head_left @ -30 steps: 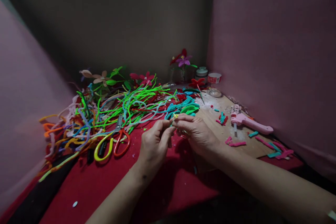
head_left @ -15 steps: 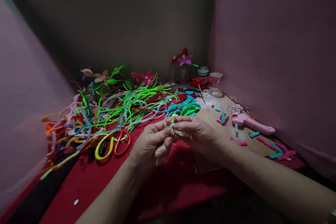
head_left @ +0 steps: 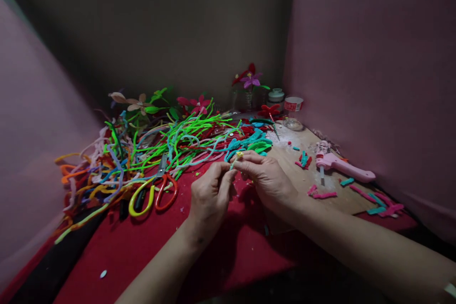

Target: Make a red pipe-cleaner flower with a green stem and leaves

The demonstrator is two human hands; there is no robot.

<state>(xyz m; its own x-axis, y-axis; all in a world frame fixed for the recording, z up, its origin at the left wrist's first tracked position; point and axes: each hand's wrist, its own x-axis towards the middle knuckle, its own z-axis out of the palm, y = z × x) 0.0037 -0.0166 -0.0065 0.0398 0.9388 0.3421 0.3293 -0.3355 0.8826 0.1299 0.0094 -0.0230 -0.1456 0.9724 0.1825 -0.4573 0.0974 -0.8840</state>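
Between my hands is a small pipe-cleaner flower piece (head_left: pixel 240 154) with a yellow tip and a pale green stem. My left hand (head_left: pixel 212 190) pinches the lower stem between thumb and forefinger. Just under the yellow tip, my right hand (head_left: pixel 269 178) is closed on the same piece. The fingers hide most of the stem. Behind the hands lie turquoise pipe-cleaner pieces (head_left: pixel 245 141) and green looped ones (head_left: pixel 259 146). Scissors (head_left: pixel 153 194) with one yellow and one red handle rest to the left of my left hand.
A heap of pipe cleaners (head_left: pixel 185 137) covers the back left of the red cloth (head_left: pixel 142 256). On the board (head_left: pixel 295 149) at right are a pink glue gun (head_left: pixel 342 166) and cut scraps (head_left: pixel 322 193). Finished flowers (head_left: pixel 250 80), a jar (head_left: pixel 276 97) and a plastic cup (head_left: pixel 294 104) stand behind.
Half a second ago my left fingers were spread lower and the stem showed more. Now the left hand has turned, closing thumb and forefinger on the stem. The right hand keeps its hold.
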